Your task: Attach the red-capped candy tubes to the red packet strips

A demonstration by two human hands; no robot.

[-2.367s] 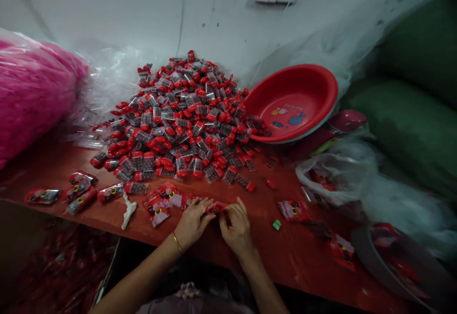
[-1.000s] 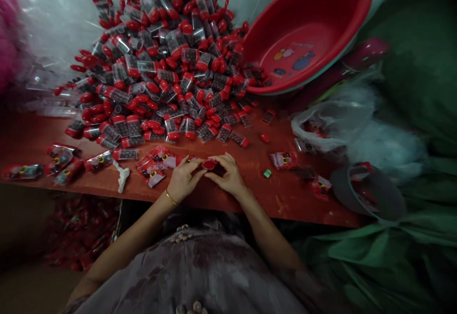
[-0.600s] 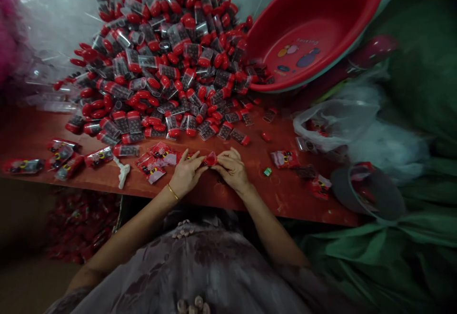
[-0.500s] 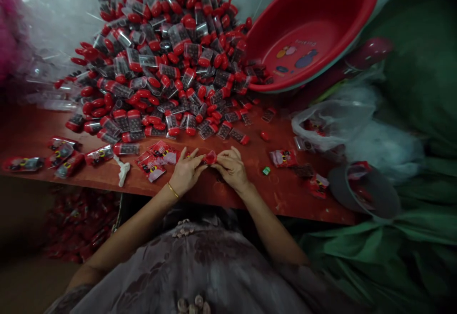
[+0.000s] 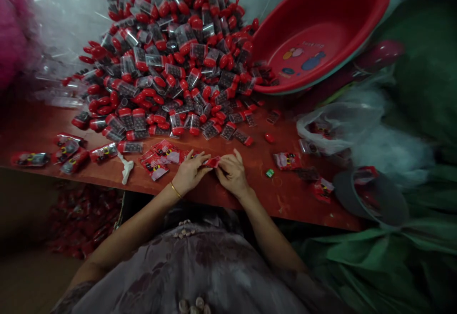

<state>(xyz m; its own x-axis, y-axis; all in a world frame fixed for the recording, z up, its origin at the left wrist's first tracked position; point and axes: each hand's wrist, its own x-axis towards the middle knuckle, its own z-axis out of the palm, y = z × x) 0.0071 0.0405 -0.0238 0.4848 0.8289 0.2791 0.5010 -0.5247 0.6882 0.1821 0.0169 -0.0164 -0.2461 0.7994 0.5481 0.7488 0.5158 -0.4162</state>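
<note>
Near the table's front edge, a small red plastic packet (image 5: 213,162) is stretched between my two hands. My left hand (image 5: 187,176), with a gold bracelet at the wrist, pinches its left end. The fingers of my right hand (image 5: 233,175) are closed on its right end. Whether anything is inside the packet cannot be made out. Several flat printed red packets (image 5: 155,165) lie just left of my left hand. Behind my hands rises a large heap of clear tubes with red caps and dark contents (image 5: 171,73).
A red basin (image 5: 342,23) leans tilted at the back right. Filled packets (image 5: 73,161) and a crumpled white strip (image 5: 126,167) lie on the left. To the right are a red packet (image 5: 286,160), a small green piece (image 5: 269,173), a plastic bag (image 5: 335,118) and a grey tub (image 5: 344,195).
The red packet between my hands has gone from a raised, cupped shape to a flatter, stretched one. Surroundings appear shifted slightly to the right as the camera view moved.
</note>
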